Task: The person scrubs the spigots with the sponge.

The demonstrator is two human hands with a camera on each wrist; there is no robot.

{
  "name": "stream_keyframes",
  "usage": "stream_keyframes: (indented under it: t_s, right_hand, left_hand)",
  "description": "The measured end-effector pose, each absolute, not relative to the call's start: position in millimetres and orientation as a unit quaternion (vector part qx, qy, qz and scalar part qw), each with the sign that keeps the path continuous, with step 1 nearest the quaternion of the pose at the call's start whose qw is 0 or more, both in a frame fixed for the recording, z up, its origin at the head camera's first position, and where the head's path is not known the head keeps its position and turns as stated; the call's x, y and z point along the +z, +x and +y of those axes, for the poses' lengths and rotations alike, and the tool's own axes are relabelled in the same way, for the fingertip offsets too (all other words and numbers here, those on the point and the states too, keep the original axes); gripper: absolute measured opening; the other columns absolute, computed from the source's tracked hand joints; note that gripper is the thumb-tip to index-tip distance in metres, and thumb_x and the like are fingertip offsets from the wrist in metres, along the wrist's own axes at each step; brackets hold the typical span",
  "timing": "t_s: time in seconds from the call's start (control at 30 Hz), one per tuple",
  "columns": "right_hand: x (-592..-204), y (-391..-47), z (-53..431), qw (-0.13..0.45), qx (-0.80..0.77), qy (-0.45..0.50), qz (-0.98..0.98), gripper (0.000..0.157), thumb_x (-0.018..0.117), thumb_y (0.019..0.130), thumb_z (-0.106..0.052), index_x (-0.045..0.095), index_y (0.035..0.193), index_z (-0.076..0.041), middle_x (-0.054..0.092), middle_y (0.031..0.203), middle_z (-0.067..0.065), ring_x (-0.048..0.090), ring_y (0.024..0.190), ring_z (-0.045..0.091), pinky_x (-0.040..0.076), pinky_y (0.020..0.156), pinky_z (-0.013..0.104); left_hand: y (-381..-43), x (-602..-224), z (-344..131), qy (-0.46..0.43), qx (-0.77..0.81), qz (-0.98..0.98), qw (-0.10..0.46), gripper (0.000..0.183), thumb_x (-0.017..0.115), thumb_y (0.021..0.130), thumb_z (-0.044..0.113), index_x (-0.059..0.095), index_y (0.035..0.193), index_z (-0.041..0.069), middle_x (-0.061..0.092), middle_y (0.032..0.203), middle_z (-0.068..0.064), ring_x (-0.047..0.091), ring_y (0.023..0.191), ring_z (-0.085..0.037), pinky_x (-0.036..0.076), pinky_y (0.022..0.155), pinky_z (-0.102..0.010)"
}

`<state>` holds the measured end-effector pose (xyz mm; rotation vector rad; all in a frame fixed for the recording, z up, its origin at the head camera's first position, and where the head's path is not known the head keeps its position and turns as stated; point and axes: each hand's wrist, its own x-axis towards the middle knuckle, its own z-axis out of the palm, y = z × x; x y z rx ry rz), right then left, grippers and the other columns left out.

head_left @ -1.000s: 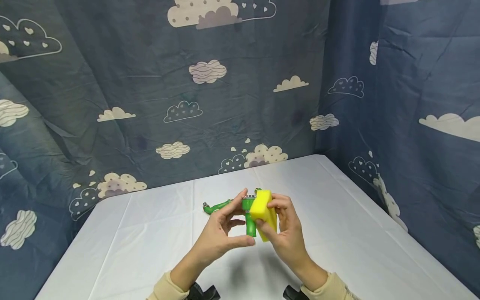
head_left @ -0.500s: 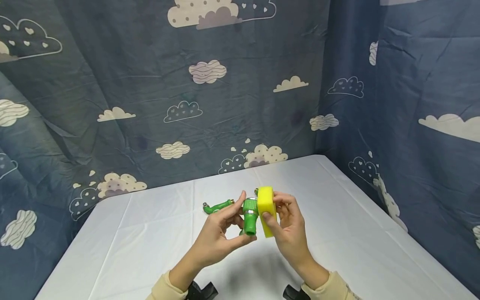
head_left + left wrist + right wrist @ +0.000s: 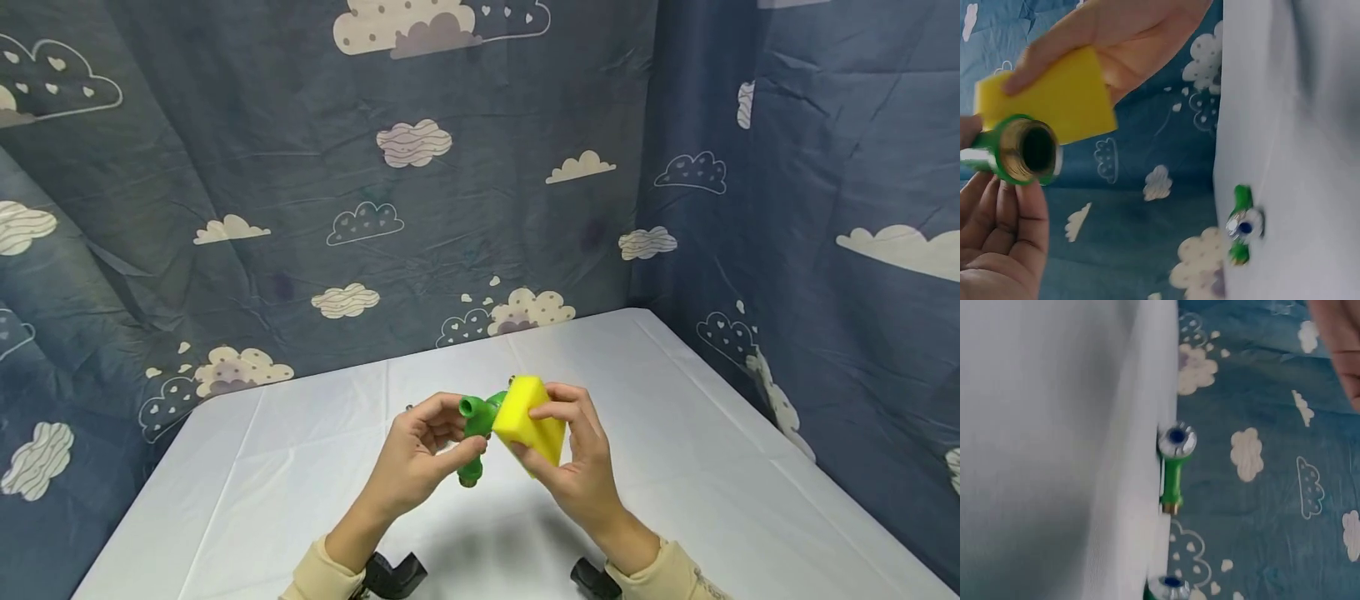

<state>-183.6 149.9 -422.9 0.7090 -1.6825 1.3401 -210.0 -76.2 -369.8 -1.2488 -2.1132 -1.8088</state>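
My left hand (image 3: 412,454) holds a green pipe fitting (image 3: 474,417) above the white table, thumb on its near side. One open tube end of the fitting faces up and toward the head camera. Its brass threaded mouth (image 3: 1027,150) shows in the left wrist view. In my right hand (image 3: 581,467) is a yellow sponge (image 3: 534,421), pinched between thumb and fingers. The sponge lies up against the fitting's right side and covers part of it. Neither the fitting nor the sponge appears in the right wrist view.
Two similar green fittings with shiny collars, a nearer one (image 3: 1174,478) and one cut off by the frame (image 3: 1169,589), rest on the white tabletop (image 3: 675,450). Both hands mostly hide them from the head camera. A dark blue cloud-print curtain (image 3: 480,183) encloses the table.
The left hand has turned the green fitting, so a tube end now points up and the threaded end down. The yellow sponge has tilted and shifted against its right side.
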Motion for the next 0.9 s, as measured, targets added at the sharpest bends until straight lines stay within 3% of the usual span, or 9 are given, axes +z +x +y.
stream_keyframes:
  t_s: [0.2,0.37,0.43,0.5,0.6,0.7,0.8,0.9]
  right_hand:
    - [-425.7,-182.7,149.8,0.429,0.476,0.261,-0.722,0.041,0.087,0.079,-0.001,0.068,0.115,-0.008,0.059,0.129,0.019,0.059,0.121,0.019,0.054,0.101,0.014]
    - [-424.0,-184.4,151.1,0.380,0.542,0.219,-0.717,0.038,0.081,0.085,0.006,0.066,0.118,-0.004,0.062,0.130,0.012,0.060,0.118,0.014,0.053,0.099,0.016]
    - [-423.8,-184.6,153.2,0.312,0.616,0.226,-0.687,0.032,0.072,0.094,0.007,0.063,0.122,-0.006,0.064,0.126,0.006,0.063,0.111,0.012,0.056,0.092,0.018]
    - [-423.8,-183.1,156.2,0.201,0.703,0.251,-0.635,0.027,0.059,0.104,0.002,0.060,0.127,-0.011,0.065,0.124,0.000,0.065,0.104,0.010,0.058,0.086,0.020]
    - [-421.2,-178.2,161.2,0.006,0.794,0.260,-0.549,0.026,0.040,0.116,-0.021,0.053,0.137,-0.027,0.065,0.122,-0.007,0.065,0.100,0.007,0.060,0.084,0.022]
    - [-416.3,-176.1,165.8,-0.134,0.837,0.261,-0.461,0.035,0.029,0.118,-0.040,0.051,0.144,-0.031,0.065,0.128,-0.008,0.065,0.107,0.007,0.059,0.093,0.022]
    - [-411.7,-176.8,168.7,-0.199,0.863,0.266,-0.380,0.042,0.029,0.117,-0.043,0.057,0.145,-0.027,0.069,0.131,-0.006,0.068,0.112,0.010,0.059,0.099,0.025]
    - [-410.8,-178.6,170.4,-0.196,0.879,0.262,-0.346,0.042,0.031,0.117,-0.041,0.060,0.142,-0.024,0.071,0.128,-0.005,0.069,0.112,0.012,0.059,0.100,0.025]
  left_hand:
    - [-210.4,-357.7,-89.7,-0.444,-0.509,-0.734,0.068,0.025,0.079,0.095,0.001,0.076,0.119,0.005,0.080,0.101,-0.010,0.073,0.080,-0.008,0.067,0.077,-0.030]
    - [-215.8,-351.8,-104.1,-0.477,-0.500,-0.722,0.035,0.021,0.073,0.097,-0.005,0.077,0.117,0.000,0.077,0.101,-0.015,0.072,0.083,-0.006,0.066,0.072,-0.029]
    - [-217.9,-352.8,-106.6,-0.486,-0.526,-0.698,-0.007,0.021,0.070,0.098,-0.007,0.075,0.118,-0.004,0.074,0.103,-0.019,0.075,0.086,-0.007,0.066,0.070,-0.029]
    - [-219.7,-357.0,-104.8,-0.491,-0.564,-0.662,-0.054,0.021,0.067,0.100,-0.008,0.072,0.120,-0.009,0.073,0.105,-0.018,0.077,0.089,-0.010,0.066,0.070,-0.029]
    - [-220.2,-366.0,-96.6,-0.462,-0.618,-0.628,-0.102,0.025,0.068,0.101,-0.004,0.066,0.122,-0.018,0.076,0.113,-0.007,0.080,0.096,-0.011,0.067,0.077,-0.027]
    - [-220.2,-373.4,-88.5,-0.427,-0.647,-0.623,-0.103,0.031,0.070,0.102,0.001,0.064,0.123,-0.021,0.079,0.113,0.006,0.078,0.099,-0.008,0.066,0.086,-0.024]
    - [-221.4,-376.8,-86.3,-0.397,-0.666,-0.625,-0.087,0.030,0.071,0.102,0.004,0.069,0.125,-0.015,0.080,0.115,0.008,0.076,0.101,-0.006,0.064,0.093,-0.024]
    - [-224.5,-377.4,-88.6,-0.365,-0.687,-0.625,-0.067,0.024,0.070,0.102,0.005,0.075,0.124,-0.002,0.080,0.118,0.007,0.076,0.103,-0.006,0.063,0.095,-0.025]
